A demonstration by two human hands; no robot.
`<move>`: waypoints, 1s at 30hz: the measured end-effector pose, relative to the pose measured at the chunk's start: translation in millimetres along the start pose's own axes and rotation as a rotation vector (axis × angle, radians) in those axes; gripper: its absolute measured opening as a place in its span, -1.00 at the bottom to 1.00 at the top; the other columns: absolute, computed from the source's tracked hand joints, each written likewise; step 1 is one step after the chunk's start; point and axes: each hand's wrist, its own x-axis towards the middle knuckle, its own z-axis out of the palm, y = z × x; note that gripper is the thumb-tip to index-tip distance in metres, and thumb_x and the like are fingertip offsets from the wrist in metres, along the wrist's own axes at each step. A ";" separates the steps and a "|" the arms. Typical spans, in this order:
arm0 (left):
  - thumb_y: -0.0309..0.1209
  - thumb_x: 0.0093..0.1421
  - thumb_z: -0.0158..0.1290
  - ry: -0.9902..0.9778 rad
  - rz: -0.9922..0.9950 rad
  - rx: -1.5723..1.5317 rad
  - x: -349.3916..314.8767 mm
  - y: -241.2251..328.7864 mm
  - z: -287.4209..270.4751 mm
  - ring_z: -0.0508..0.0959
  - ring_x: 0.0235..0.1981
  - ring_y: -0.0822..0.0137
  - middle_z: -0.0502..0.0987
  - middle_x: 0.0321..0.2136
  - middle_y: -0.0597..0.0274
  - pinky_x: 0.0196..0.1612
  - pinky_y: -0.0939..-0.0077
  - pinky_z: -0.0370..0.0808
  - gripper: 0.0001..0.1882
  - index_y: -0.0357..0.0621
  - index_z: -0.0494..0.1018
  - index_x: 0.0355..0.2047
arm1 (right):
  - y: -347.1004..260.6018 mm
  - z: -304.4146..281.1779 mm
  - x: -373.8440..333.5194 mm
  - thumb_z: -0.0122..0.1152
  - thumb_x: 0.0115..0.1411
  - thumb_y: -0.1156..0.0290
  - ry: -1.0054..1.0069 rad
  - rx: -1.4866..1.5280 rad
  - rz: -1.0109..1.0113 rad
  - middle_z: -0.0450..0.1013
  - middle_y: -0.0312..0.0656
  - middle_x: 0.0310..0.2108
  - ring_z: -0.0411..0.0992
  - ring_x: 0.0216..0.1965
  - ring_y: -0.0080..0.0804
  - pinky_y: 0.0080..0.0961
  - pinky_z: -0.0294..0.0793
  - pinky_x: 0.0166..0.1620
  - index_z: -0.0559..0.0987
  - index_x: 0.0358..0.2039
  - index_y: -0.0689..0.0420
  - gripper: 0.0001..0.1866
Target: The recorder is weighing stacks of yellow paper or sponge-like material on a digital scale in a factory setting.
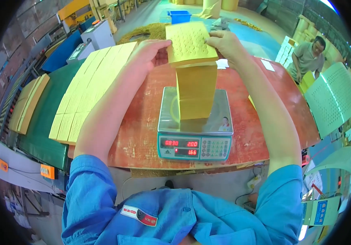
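Between my hands is a bundle of yellow embossed paper sheets point(190, 43), on top of a tall yellow stack point(196, 94) that stands upright on a digital scale point(167, 120). My left hand point(153, 54) grips the bundle's left edge, with the thumb near its corner. On the right edge, my right hand point(228, 45) is closed with thumb and fingers. A thin pale line shows under the bundle; whether it rests on the stack or is slightly lifted, I cannot tell. The scale's red digits are lit on its front panel.
Rows of similar yellow stacks point(89, 83) lie left of the scale on the red table point(136, 122). Beyond them runs a green conveyor belt point(40, 130) carrying another yellow bundle point(28, 104). At the right, a person point(309, 59) works near a curved perforated sheet point(335, 98).
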 end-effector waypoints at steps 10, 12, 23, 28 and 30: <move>-0.33 0.17 0.17 0.040 -0.145 0.069 26.8 -28.1 -1.0 0.48 -0.58 0.54 0.58 -0.52 0.34 -0.52 0.65 0.35 -0.89 -0.07 0.56 -0.37 | 39.2 -5.1 19.9 0.28 0.04 0.32 0.025 -0.253 0.075 0.49 -0.30 -0.45 0.35 -0.56 -0.64 -0.62 0.25 -0.57 0.60 -0.14 0.22 -0.63; -0.33 0.17 0.17 0.042 -0.159 0.066 28.1 -26.4 -1.9 0.47 -0.57 0.54 0.58 -0.52 0.32 -0.52 0.66 0.33 -0.89 -0.08 0.56 -0.37 | 39.6 -1.8 19.0 0.28 0.03 0.31 0.049 -0.269 0.061 0.48 -0.32 -0.48 0.30 -0.58 -0.66 -0.62 0.19 -0.59 0.60 -0.15 0.20 -0.63; -0.22 0.23 0.09 0.175 0.039 0.393 18.2 -46.2 20.5 0.51 -0.55 0.44 0.53 -0.47 0.26 -0.50 0.57 0.41 -0.71 -0.19 0.46 -0.20 | 80.0 -4.1 13.8 0.27 0.02 0.22 0.227 -0.405 -0.043 0.56 -0.03 -0.19 0.54 -0.20 -0.27 -0.43 0.47 -0.09 0.58 -0.06 0.20 -0.52; -0.04 0.32 -0.09 0.272 0.216 0.276 -10.5 -79.5 11.7 0.54 -0.25 0.38 0.48 -0.23 0.20 -0.31 0.43 0.51 -0.55 -0.19 0.38 -0.07 | 82.1 -9.3 -17.8 0.25 0.10 0.22 0.278 -0.161 -0.064 0.56 -0.07 -0.18 0.54 -0.25 -0.36 -0.47 0.49 -0.16 0.54 -0.01 0.21 -0.53; 0.01 0.37 -0.23 0.330 0.255 0.236 -37.4 -98.8 -11.1 0.41 0.07 0.30 0.40 -0.01 0.12 -0.04 0.30 0.45 -0.47 -0.17 0.31 0.09 | 95.1 -18.6 -42.9 0.22 0.15 0.27 0.321 -0.041 -0.052 0.55 -0.10 -0.17 0.54 -0.29 -0.42 -0.51 0.49 -0.20 0.54 -0.03 0.22 -0.58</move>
